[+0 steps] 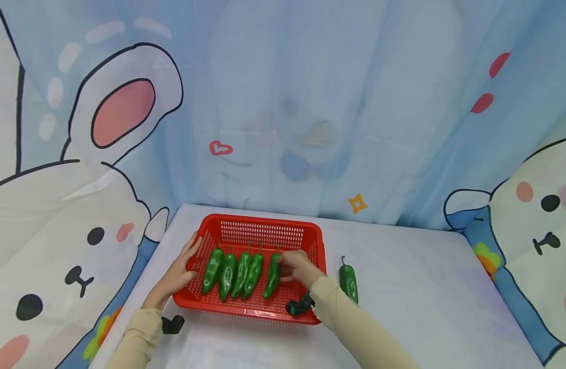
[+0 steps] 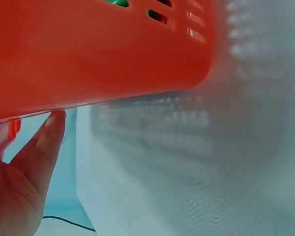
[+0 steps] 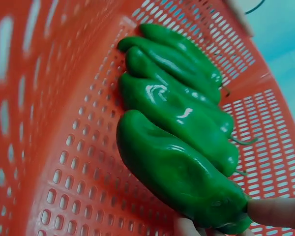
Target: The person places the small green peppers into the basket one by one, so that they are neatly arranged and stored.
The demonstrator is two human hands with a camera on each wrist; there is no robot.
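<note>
A red plastic basket (image 1: 250, 311) with slotted walls stands on the table, and several green peppers (image 1: 227, 277) lie side by side in its left half. My right hand (image 1: 299, 266) reaches inside and pinches the stem end of the rightmost pepper (image 1: 272, 277). In the right wrist view that pepper (image 3: 174, 172) slants close beside the others, with thumb and fingers at its lower end. My left hand (image 1: 179, 272) rests against the basket's left side, its fingers at the rim. From the left wrist, that hand (image 2: 32, 172) shows fingers extended along the red wall (image 2: 98, 54).
One more green pepper (image 1: 348, 282) lies on the white table (image 1: 417, 287), to the right of the basket beside the right forearm. A blue curtain (image 1: 338, 102) with cartoon animals hangs behind the table and along both sides.
</note>
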